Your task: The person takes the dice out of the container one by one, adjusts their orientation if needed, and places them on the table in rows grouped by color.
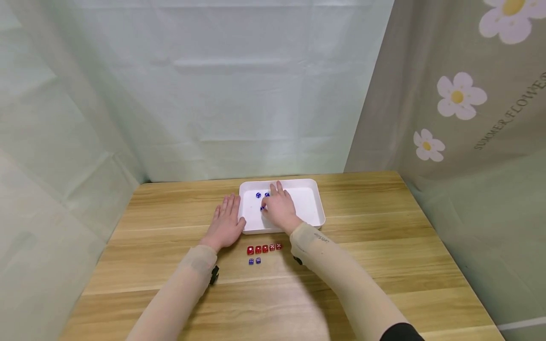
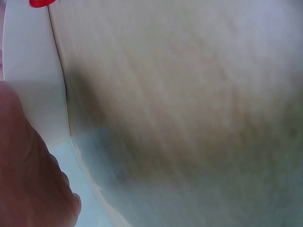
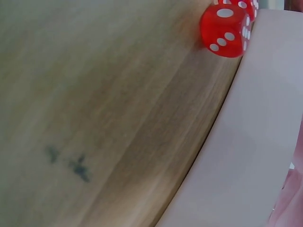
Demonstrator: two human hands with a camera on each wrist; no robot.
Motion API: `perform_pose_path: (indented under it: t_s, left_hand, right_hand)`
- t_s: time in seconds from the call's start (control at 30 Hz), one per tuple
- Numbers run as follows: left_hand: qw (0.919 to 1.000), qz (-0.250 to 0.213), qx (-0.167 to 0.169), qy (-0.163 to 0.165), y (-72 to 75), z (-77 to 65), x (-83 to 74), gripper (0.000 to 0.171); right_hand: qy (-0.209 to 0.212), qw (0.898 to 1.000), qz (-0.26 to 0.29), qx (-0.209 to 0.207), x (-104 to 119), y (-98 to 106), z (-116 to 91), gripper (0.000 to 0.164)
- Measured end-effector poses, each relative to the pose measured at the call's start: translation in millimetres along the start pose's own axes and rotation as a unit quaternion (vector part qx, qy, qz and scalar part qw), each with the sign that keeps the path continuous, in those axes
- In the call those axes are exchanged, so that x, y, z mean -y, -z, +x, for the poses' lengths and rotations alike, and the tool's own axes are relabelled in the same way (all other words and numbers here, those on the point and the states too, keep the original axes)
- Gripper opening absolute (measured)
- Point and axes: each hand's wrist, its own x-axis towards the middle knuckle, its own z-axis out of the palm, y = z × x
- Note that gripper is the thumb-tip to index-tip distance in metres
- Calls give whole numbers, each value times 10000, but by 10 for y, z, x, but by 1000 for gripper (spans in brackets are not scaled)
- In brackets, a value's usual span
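Observation:
A white tray (image 1: 308, 201) stands toward the back of the wooden table. My right hand (image 1: 281, 210) reaches into it, thumb and index finger pinching a blue die (image 1: 262, 208) close over the tray floor. Two more blue dice, one on the left (image 1: 258, 195) and one beside the fingers (image 1: 267, 194), lie further back in the tray. With fingers extended, my left hand (image 1: 226, 225) rests at the tray's left edge. In the left wrist view that hand (image 2: 28, 175) lies against the white tray wall (image 2: 33, 52).
In front of the tray, several red dice (image 1: 258, 249) form a row. Nearer to me, two blue dice (image 1: 250, 261) sit below the row's left end. The right wrist view shows a red die (image 3: 225, 30) close to the tray wall (image 3: 251, 118). Pale cloth (image 1: 256, 94) hangs behind the table.

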Motion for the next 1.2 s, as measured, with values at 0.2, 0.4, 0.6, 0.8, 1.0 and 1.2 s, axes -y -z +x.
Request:
perform_pose_path:
  t_s: [0.2, 0.4, 0.6, 0.8, 1.0, 1.2]
  left_hand:
    - [10000, -27, 31, 10, -4, 3, 26, 76]
    - [10000, 29, 16, -34, -71, 62, 98, 77]
    - [10000, -12, 54, -24, -65, 59, 88, 77]
    - [10000, -42, 52, 57, -6, 10, 17, 76]
    - [10000, 15, 23, 41, 10, -3, 0, 75]
    - [10000, 6, 20, -2, 24, -13, -9, 76]
  right_hand:
    - [-100, 9998, 132, 77, 4, 43, -15, 19]
    - [-90, 9988, 478, 5, -26, 89, -76, 18]
    - [95, 9980, 559, -275, -58, 127, -176, 15]
    - [366, 9959, 681, -471, -51, 204, -344, 14]
    - [465, 9935, 922, -477, -35, 254, -512, 13]
    - [589, 9925, 948, -494, -26, 261, -650, 11]
